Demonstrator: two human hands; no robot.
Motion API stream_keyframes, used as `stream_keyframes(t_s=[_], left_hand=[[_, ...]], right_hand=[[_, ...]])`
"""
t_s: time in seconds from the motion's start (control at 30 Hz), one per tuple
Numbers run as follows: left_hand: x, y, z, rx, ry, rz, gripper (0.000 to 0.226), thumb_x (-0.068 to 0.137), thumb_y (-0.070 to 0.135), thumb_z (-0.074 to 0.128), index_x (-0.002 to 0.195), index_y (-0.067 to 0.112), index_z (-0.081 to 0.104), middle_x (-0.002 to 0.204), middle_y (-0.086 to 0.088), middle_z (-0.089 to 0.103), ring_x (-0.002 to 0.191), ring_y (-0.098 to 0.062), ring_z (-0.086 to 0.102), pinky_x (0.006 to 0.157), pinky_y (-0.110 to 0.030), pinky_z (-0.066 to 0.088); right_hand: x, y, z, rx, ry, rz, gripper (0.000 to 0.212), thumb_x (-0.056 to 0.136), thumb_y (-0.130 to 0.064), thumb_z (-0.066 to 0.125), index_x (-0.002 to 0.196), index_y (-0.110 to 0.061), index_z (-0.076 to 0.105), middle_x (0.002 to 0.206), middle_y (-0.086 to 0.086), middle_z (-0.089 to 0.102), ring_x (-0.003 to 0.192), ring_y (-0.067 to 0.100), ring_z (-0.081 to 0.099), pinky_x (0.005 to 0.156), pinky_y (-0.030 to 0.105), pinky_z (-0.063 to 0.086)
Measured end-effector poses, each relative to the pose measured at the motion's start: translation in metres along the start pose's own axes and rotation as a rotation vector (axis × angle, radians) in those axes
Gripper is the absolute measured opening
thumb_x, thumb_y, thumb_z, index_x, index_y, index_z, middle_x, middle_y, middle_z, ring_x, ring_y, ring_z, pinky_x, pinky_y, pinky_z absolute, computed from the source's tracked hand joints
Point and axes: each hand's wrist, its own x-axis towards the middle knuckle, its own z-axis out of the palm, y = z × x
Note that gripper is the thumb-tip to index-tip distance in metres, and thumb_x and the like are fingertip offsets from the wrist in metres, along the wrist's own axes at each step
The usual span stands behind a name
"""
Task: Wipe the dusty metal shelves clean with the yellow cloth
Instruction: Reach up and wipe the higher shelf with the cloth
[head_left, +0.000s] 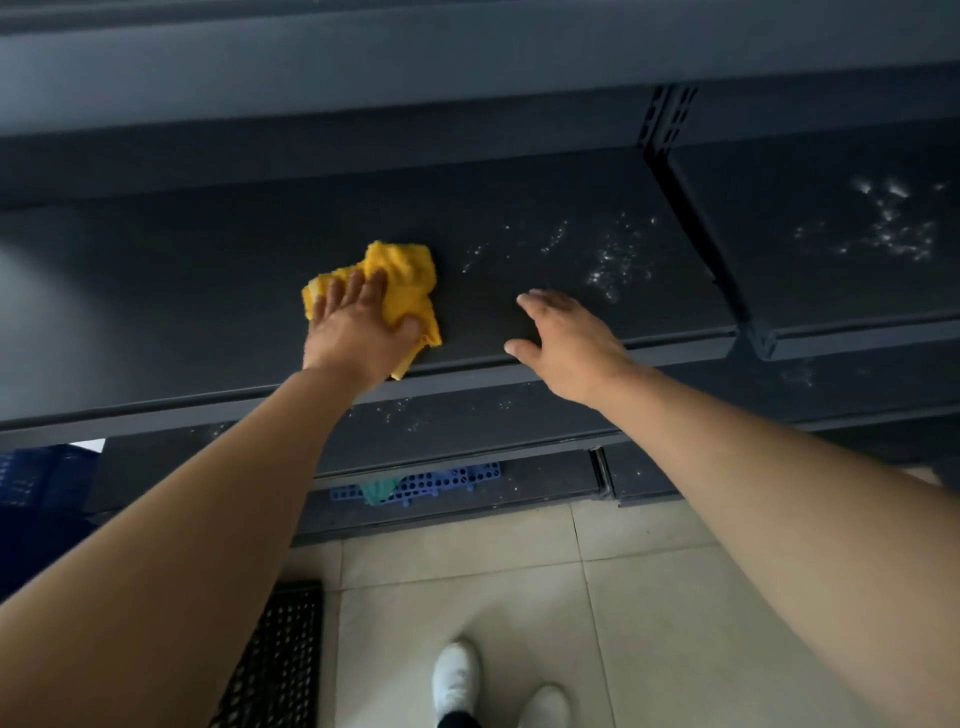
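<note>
Dim, soft-focus wide-angle view; shelf (156, 291) glare left, edges bowed.

Beige floor tiles (649, 597) are being shown at bottom centre. A black perforated mat (275, 660) is being seen lying at left, w/ white shoes (456, 680) just right of it. Farther back, a blue perforated plastic panel (447, 480) is being partly covered by a teal item (382, 491); a dark blue crate (36, 478) is being cut off at the left edge.

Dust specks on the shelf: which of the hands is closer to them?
Right. The right hand sits just in front of the dust specks, near the front edge of the shelf. The left hand presses the yellow cloth, farther off to their left.
</note>
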Motion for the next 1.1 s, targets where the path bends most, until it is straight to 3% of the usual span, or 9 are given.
stream_keyframes(t_s=[0.17, 0.47, 0.63, 0.73, 0.8, 0.93, 1.1], left_hand=[[0.026, 0.030, 0.005, 0.004, -0.002, -0.041, 0.078, 0.091, 0.055, 0.037, 0.152, 0.019, 0.004, 0.159, -0.007, 0.001, 0.146, -0.029, -0.005, 0.119, -0.040, -0.003], [0.050, 0.121, 0.023, 0.095, -0.102, 0.275, 0.078, 0.091, 0.057, 0.034, 0.151, 0.021, 0.000, 0.159, -0.006, -0.005, 0.146, -0.028, -0.010, 0.119, -0.039, -0.007], [0.054, 0.104, 0.019, 0.192, -0.098, 0.394, 0.074, 0.091, 0.057, 0.029, 0.151, 0.024, 0.001, 0.159, -0.005, 0.005, 0.146, -0.026, -0.004, 0.117, -0.044, -0.010], [0.071, 0.074, 0.009, 0.213, -0.030, 0.241, 0.076, 0.090, 0.058, 0.030, 0.151, 0.021, 0.004, 0.158, -0.008, 0.012, 0.146, -0.030, 0.001, 0.114, -0.048, -0.013], [0.081, 0.062, 0.006, 0.177, 0.004, 0.132, 0.078, 0.089, 0.059, 0.032, 0.151, 0.020, 0.008, 0.158, -0.007, 0.013, 0.146, -0.029, 0.001, 0.114, -0.050, -0.013], [0.094, 0.077, 0.012, 0.101, 0.024, 0.091, 0.077, 0.089, 0.056, 0.034, 0.151, 0.017, 0.009, 0.159, -0.007, 0.007, 0.146, -0.030, -0.001, 0.117, -0.047, -0.009], [0.103, 0.114, 0.018, 0.060, -0.032, 0.194, 0.080, 0.090, 0.058, 0.034, 0.151, 0.018, 0.003, 0.159, -0.007, -0.001, 0.146, -0.030, -0.005, 0.119, -0.042, -0.004]], right_hand=[[0.007, 0.013, -0.004, 0.035, 0.021, 0.009, 0.064, 0.097, -0.035, 0.049, 0.149, -0.013, 0.021, 0.157, 0.002, 0.023, 0.142, 0.022, 0.027, 0.113, 0.034, 0.028], [0.013, 0.047, -0.023, -0.056, 0.290, 0.206, 0.047, 0.094, -0.010, 0.044, 0.141, -0.010, 0.037, 0.135, 0.012, 0.051, 0.122, 0.029, 0.050, 0.096, 0.035, 0.043], [0.024, 0.053, -0.021, -0.032, 0.240, 0.210, 0.047, 0.098, -0.022, 0.041, 0.143, -0.009, 0.033, 0.143, 0.010, 0.044, 0.132, 0.028, 0.038, 0.107, 0.037, 0.033], [0.027, 0.055, -0.019, -0.074, 0.127, 0.204, 0.057, 0.100, -0.036, 0.035, 0.149, -0.011, 0.019, 0.158, 0.006, 0.017, 0.147, 0.024, 0.008, 0.119, 0.038, 0.012], [0.028, 0.059, -0.019, -0.104, 0.088, 0.203, 0.062, 0.100, -0.042, 0.031, 0.151, -0.012, 0.013, 0.160, 0.004, 0.006, 0.148, 0.023, -0.003, 0.120, 0.039, 0.002], [0.022, 0.073, -0.016, -0.117, 0.103, 0.214, 0.066, 0.099, -0.047, 0.031, 0.151, -0.011, 0.011, 0.160, 0.005, 0.005, 0.148, 0.022, -0.003, 0.121, 0.038, -0.001], [0.012, 0.097, -0.014, -0.101, 0.151, 0.275, 0.065, 0.099, -0.046, 0.030, 0.150, -0.010, 0.014, 0.160, 0.007, 0.009, 0.148, 0.021, 0.002, 0.121, 0.037, 0.000]])
